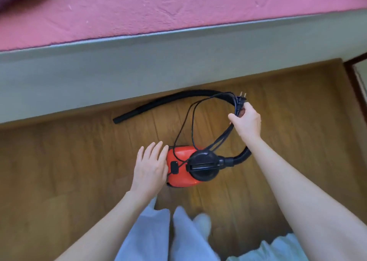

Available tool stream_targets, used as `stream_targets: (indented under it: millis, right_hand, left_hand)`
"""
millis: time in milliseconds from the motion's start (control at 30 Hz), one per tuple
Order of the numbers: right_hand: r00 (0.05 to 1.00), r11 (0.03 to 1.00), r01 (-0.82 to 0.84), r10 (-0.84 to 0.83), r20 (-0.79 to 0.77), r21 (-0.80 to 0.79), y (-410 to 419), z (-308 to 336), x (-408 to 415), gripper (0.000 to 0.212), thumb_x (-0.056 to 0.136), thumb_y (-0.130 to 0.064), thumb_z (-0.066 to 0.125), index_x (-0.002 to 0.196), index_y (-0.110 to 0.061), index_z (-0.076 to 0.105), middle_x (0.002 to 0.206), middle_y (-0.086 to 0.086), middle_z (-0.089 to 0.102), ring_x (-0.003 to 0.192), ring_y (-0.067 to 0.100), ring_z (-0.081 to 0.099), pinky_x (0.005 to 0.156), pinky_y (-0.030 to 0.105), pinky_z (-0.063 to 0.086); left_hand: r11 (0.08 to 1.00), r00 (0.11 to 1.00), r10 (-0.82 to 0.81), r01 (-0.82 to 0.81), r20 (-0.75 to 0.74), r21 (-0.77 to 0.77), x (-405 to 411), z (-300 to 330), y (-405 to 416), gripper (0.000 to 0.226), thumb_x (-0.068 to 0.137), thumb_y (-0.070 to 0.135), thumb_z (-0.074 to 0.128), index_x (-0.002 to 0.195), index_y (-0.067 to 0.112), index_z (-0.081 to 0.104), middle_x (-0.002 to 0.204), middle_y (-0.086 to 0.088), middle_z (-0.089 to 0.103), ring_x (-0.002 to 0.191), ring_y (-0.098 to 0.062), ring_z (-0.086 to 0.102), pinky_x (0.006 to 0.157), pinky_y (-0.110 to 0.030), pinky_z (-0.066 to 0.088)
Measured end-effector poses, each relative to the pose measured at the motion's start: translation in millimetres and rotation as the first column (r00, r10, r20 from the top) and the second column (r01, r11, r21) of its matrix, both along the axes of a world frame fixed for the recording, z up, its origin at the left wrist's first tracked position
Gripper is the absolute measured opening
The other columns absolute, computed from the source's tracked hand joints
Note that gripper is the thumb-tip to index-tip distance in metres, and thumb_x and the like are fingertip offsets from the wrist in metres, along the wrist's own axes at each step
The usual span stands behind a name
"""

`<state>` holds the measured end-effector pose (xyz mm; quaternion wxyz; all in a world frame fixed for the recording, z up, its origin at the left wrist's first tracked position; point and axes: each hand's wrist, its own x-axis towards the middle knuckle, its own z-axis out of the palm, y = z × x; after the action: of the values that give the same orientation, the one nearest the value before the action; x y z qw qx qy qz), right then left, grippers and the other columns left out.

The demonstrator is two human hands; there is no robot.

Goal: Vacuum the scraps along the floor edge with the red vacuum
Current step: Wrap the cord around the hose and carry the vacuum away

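Observation:
The small red vacuum (181, 166) stands on the wooden floor (79, 161) right in front of me, with a black round cap and handle on top. Its black hose (158, 103) curves from the right side up and over to lie along the base of the bed frame. My right hand (246, 122) grips the looped black power cord (190, 121) just below its plug (241, 99), held up above the vacuum. My left hand (151, 165) is open with straight fingers, beside the vacuum's left end and touching or almost touching it. No scraps are visible.
A grey bed frame (119, 72) with a pink mattress cover (158, 8) runs across the top. A dark wooden edge (355, 78) shows at the far right. My legs in light trousers and a slipper (202, 225) are at the bottom.

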<state>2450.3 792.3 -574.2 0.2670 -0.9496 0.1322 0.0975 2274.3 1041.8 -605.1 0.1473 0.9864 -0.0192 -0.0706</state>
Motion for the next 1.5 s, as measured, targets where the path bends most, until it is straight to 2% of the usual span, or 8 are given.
stream_targets:
  millis: [233,500,767,933,1133,1267,1400,1500]
  right_hand:
    - [0.916,0.898,-0.401,0.394,-0.075,-0.182,-23.4,-30.1,73.8,0.017,0.081,-0.027,0.064,0.089,-0.016,0.053,0.083,-0.002,0.058,0.072,0.018,0.055,0.061,0.027,0.036]
    - [0.836,0.826,-0.547,0.53,-0.14,-0.136,-45.3,-114.0,146.7,0.024,0.076,-0.04,0.061,0.082,-0.017,0.064,0.091,0.0,0.059,0.085,0.022,0.057,0.071,0.036,0.049]
    - [0.735,0.763,-0.647,0.622,-0.268,-0.003,-50.5,-195.8,183.3,0.031,0.076,-0.038,0.062,0.1,-0.02,0.057,0.115,0.003,0.055,0.106,0.023,0.053,0.091,0.046,0.046]
    - [0.647,0.733,-0.67,0.654,-0.393,0.117,-43.0,-233.3,198.2,0.058,0.078,-0.033,0.065,0.13,-0.012,0.051,0.139,0.01,0.045,0.12,0.025,0.048,0.097,0.037,0.044]
    - [0.588,0.743,-0.658,0.607,-0.534,0.12,-35.5,-274.5,206.6,0.047,0.058,-0.047,0.061,0.101,-0.028,0.058,0.107,0.002,0.063,0.097,0.022,0.059,0.089,0.045,0.05]
    - [0.595,0.751,-0.641,0.618,-0.513,0.161,-31.0,-283.3,197.8,0.038,0.072,-0.03,0.069,0.108,-0.026,0.057,0.109,-0.003,0.063,0.1,0.018,0.058,0.079,0.031,0.049]
    - [0.613,0.719,-0.648,0.688,-0.389,0.251,-25.3,-274.5,186.3,0.068,0.074,-0.021,0.072,0.137,-0.019,0.046,0.124,-0.001,0.059,0.11,0.017,0.056,0.088,0.031,0.048]
    - [0.607,0.683,-0.674,0.73,-0.315,0.283,-17.2,-250.4,179.6,0.063,0.075,-0.015,0.073,0.132,-0.023,0.045,0.114,-0.005,0.056,0.103,0.016,0.057,0.079,0.028,0.046]
  left_hand:
    - [0.965,0.962,0.264,-0.263,-0.066,0.018,41.9,-16.6,-69.9,0.044,0.081,0.01,0.066,0.124,0.005,0.06,0.128,-0.014,0.06,0.12,-0.033,0.054,0.101,-0.053,0.042]
    - [0.784,0.772,0.619,-0.619,-0.143,0.051,49.1,-64.0,-190.2,0.04,0.083,0.01,0.064,0.123,0.005,0.061,0.127,-0.015,0.061,0.119,-0.033,0.056,0.101,-0.054,0.041]
    - [0.691,0.687,0.719,-0.723,-0.111,0.002,69.9,-121.1,-241.8,0.046,0.087,0.02,0.037,0.121,0.003,0.063,0.125,-0.014,0.062,0.116,-0.032,0.057,0.099,-0.052,0.044]
    - [0.653,0.651,0.754,-0.757,-0.085,0.0,80.7,-147.4,-244.7,0.043,0.087,0.018,0.044,0.123,0.003,0.06,0.127,-0.014,0.06,0.119,-0.032,0.055,0.102,-0.052,0.041]
    - [0.64,0.635,0.765,-0.769,-0.108,0.009,76.9,-176.9,-249.3,0.038,0.087,0.009,0.055,0.124,0.003,0.059,0.129,-0.014,0.059,0.122,-0.032,0.052,0.103,-0.054,0.04]
    - [0.632,0.627,0.772,-0.775,-0.107,0.019,71.5,-191.7,-248.9,0.045,0.09,0.021,0.035,0.126,0.004,0.058,0.13,-0.013,0.058,0.123,-0.03,0.051,0.106,-0.051,0.036]
    - [0.604,0.6,0.792,-0.797,-0.113,0.0,63.5,-190.7,-252.4,0.045,0.09,0.02,0.036,0.127,0.005,0.057,0.131,-0.012,0.057,0.124,-0.03,0.05,0.107,-0.051,0.035]
    - [0.593,0.591,0.801,-0.805,-0.1,-0.01,55.4,-180.6,-254.5,0.046,0.09,0.02,0.035,0.126,0.004,0.058,0.129,-0.013,0.059,0.123,-0.032,0.051,0.105,-0.052,0.037]
